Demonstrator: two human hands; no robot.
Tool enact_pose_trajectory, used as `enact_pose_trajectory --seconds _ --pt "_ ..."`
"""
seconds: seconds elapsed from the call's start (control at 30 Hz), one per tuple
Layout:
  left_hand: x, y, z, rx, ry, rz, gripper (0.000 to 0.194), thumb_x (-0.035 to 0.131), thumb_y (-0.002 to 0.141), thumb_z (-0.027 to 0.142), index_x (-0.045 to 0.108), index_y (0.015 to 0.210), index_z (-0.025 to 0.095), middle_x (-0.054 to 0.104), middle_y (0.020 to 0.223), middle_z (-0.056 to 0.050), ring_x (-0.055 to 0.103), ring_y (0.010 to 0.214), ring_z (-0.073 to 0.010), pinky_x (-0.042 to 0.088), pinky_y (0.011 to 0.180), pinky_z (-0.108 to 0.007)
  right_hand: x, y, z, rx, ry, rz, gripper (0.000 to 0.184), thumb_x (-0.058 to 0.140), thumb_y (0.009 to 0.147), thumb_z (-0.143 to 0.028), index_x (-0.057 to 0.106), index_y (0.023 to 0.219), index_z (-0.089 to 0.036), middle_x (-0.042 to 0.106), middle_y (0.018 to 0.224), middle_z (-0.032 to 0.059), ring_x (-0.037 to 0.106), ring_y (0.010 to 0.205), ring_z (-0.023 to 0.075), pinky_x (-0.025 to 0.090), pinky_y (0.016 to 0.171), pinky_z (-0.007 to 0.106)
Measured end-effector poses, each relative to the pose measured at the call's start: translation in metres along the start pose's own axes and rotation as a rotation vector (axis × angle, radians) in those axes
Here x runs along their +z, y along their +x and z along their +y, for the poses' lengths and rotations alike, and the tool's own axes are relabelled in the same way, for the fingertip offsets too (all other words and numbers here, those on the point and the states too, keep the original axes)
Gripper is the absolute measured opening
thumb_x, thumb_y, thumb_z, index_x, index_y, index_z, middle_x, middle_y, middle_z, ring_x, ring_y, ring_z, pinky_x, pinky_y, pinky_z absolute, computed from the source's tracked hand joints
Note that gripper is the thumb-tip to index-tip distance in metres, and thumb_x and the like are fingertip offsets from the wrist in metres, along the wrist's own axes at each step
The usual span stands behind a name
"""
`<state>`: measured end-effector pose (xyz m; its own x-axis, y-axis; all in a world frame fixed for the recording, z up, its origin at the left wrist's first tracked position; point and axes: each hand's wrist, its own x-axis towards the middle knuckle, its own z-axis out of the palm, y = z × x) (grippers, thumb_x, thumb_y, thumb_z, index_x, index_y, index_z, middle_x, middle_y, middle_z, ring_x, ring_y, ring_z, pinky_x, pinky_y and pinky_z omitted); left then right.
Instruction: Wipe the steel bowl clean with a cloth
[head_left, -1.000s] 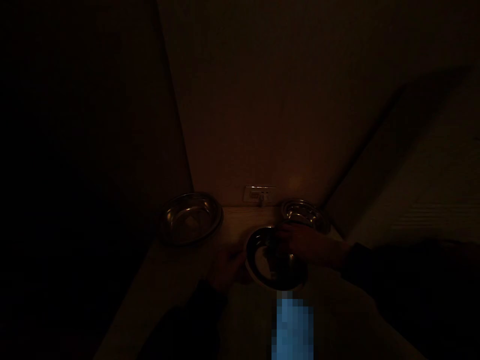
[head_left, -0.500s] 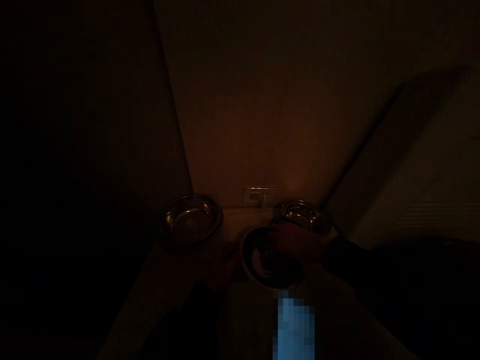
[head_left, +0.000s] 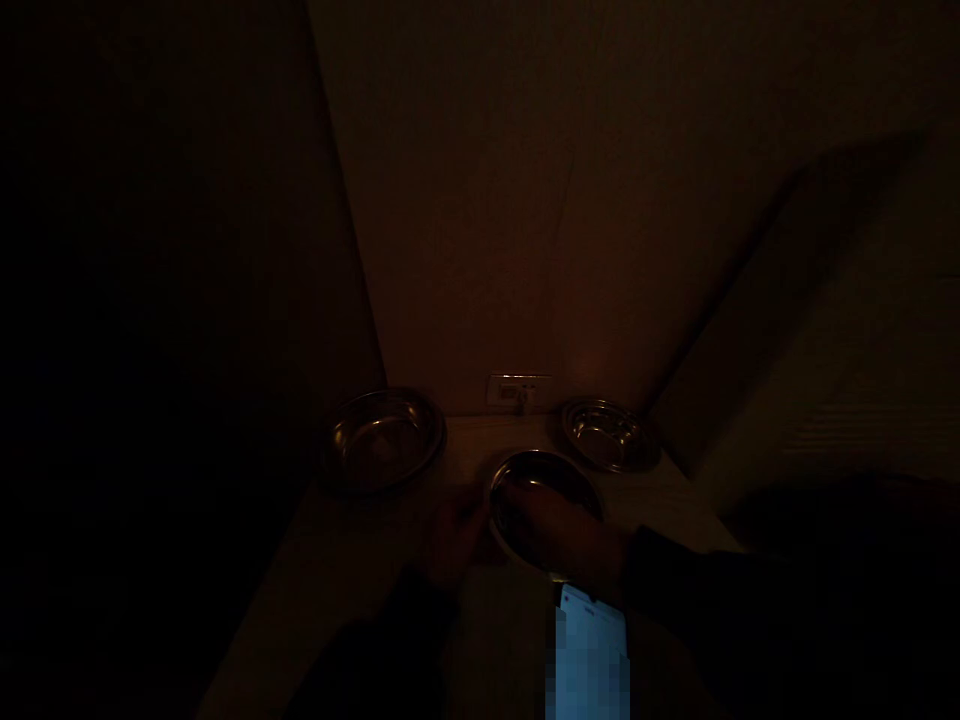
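The scene is very dark. A round steel bowl [head_left: 541,478] sits on a pale counter [head_left: 480,445] in front of me. My left hand [head_left: 455,535] rests against the bowl's left rim, fingers curled round it. Inside the bowl lies my right hand [head_left: 564,535], fingers bent down over its near half; whether it holds anything is hidden by the gloom. Both arms wear dark sleeves.
A larger steel bowl [head_left: 382,438] stands at the back left and a smaller steel bowl [head_left: 609,434] at the back right. A wall socket [head_left: 517,390] is behind them. A lit blue screen [head_left: 591,650] glows near the front edge. Walls close in on both sides.
My right hand has come from the bowl's far right rim down and toward me into its near half. The left hand has stayed at the left rim.
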<state>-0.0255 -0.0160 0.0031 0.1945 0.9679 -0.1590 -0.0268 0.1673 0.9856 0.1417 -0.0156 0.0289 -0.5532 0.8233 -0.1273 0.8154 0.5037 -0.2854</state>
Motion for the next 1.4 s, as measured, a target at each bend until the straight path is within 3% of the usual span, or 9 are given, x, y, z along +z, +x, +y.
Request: enact_pose_trajectory --seconds 0.2,0.4,0.6,0.73,0.8,0.9,1.03,1.23,1.4 --pt "0.003 -0.002 0.002 -0.193 -0.145 0.014 0.032 0.071 0.069 0.037 0.068 0.09 0.013 0.071 0.075 -0.006 0.063 0.056 -0.0178 0.05 0.051 -0.029 -0.017 0.007 0.02 0.041 -0.096 0.01 0.034 0.05 0.086 -0.008 0.058 0.119 -0.014 0.056 0.125 0.0202 0.055 0.114 0.0316 0.046 0.091 0.043" --pt "0.002 0.001 -0.005 -0.144 -0.126 0.042 0.036 0.073 0.067 0.039 0.07 0.092 0.013 0.072 0.093 -0.01 0.066 0.075 -0.0224 0.052 0.056 -0.029 -0.013 0.01 0.016 0.119 -0.045 0.047 0.031 0.047 0.087 -0.009 0.056 0.117 -0.008 0.057 0.12 0.024 0.06 0.107 0.0301 0.047 0.088 0.042" --pt "0.003 0.0 -0.002 -0.142 -0.148 0.053 0.035 0.072 0.069 0.038 0.071 0.094 0.013 0.073 0.086 -0.009 0.066 0.07 -0.022 0.053 0.058 -0.031 -0.013 0.006 0.0 -0.006 0.175 -0.002 0.033 0.052 0.087 -0.015 0.057 0.119 -0.01 0.065 0.115 0.014 0.062 0.105 0.0206 0.048 0.089 0.029" --pt "0.003 -0.001 0.0 -0.088 -0.124 0.066 0.034 0.075 0.066 0.039 0.073 0.088 0.013 0.074 0.086 -0.01 0.068 0.077 -0.024 0.053 0.061 -0.031 -0.03 -0.012 0.008 -0.09 0.258 -0.078 0.027 0.064 0.075 -0.013 0.068 0.101 -0.02 0.071 0.101 0.0022 0.067 0.089 0.0167 0.052 0.078 0.024" --pt "0.001 0.0 -0.003 -0.078 -0.125 0.063 0.039 0.075 0.065 0.042 0.073 0.091 0.013 0.074 0.088 -0.01 0.068 0.077 -0.0241 0.053 0.062 -0.031 -0.038 -0.017 0.017 -0.046 0.26 0.0 0.028 0.062 0.075 -0.011 0.069 0.1 -0.021 0.071 0.099 0.0019 0.067 0.087 0.0175 0.052 0.078 0.026" --pt "0.0 0.001 -0.007 -0.105 -0.114 0.046 0.045 0.074 0.065 0.046 0.073 0.095 0.014 0.075 0.086 -0.01 0.068 0.072 -0.0236 0.053 0.057 -0.031 -0.045 -0.015 0.031 0.115 0.217 0.264 0.034 0.049 0.084 -0.011 0.063 0.114 -0.019 0.065 0.111 0.009 0.062 0.1 0.0222 0.048 0.089 0.036" --pt "0.001 0.001 -0.007 -0.084 -0.096 0.026 0.047 0.072 0.065 0.048 0.073 0.098 0.015 0.074 0.086 -0.01 0.067 0.071 -0.0231 0.052 0.056 -0.031 -0.038 0.002 0.036 0.248 0.163 0.496 0.035 0.044 0.089 -0.013 0.056 0.122 -0.014 0.055 0.117 0.0163 0.056 0.104 0.0263 0.044 0.092 0.042" --pt "0.003 -0.001 -0.005 -0.143 -0.128 -0.031 0.048 0.073 0.064 0.049 0.071 0.098 0.015 0.071 0.082 -0.006 0.063 0.06 -0.0187 0.05 0.049 -0.03 -0.015 0.03 0.014 0.184 0.231 0.477 0.031 0.049 0.087 -0.01 0.06 0.116 -0.011 0.054 0.113 0.0159 0.057 0.102 0.0242 0.046 0.091 0.037" --pt "0.007 0.0 -0.003 -0.223 -0.313 0.039 0.038 0.076 0.064 0.037 0.069 0.092 0.014 0.068 0.074 -0.004 0.061 0.056 -0.0167 0.049 0.052 -0.03 -0.008 0.031 -0.005 0.092 0.328 0.407 0.027 0.051 0.086 -0.007 0.065 0.106 -0.017 0.056 0.112 0.0097 0.06 0.099 0.0176 0.047 0.092 0.03"
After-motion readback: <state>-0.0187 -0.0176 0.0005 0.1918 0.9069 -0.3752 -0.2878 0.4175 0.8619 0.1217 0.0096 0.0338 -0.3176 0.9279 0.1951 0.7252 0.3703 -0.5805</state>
